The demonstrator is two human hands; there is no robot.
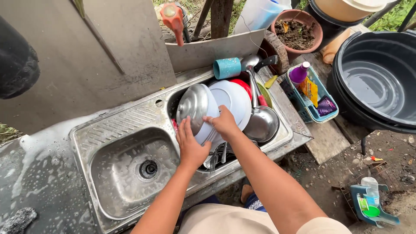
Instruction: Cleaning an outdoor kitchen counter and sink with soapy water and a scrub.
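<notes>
Person, seen from the head camera. Left hand [190,147]: bare, no ring, no watch, no glove. Right hand [223,123]: bare, likewise unadorned. Both forearms uncovered down to the picture's lower edge. Right shoulder: edge of a short cream sleeve [323,225]. Lap: cream or beige cloth [216,219]. Below it, a strip of blue fabric [253,201] with pale markings.

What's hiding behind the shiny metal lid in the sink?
Behind the metal lid stand white plates and a red one. The left hand and right hand touch the stack. The lid and hands cover the plates' lower parts.
</notes>
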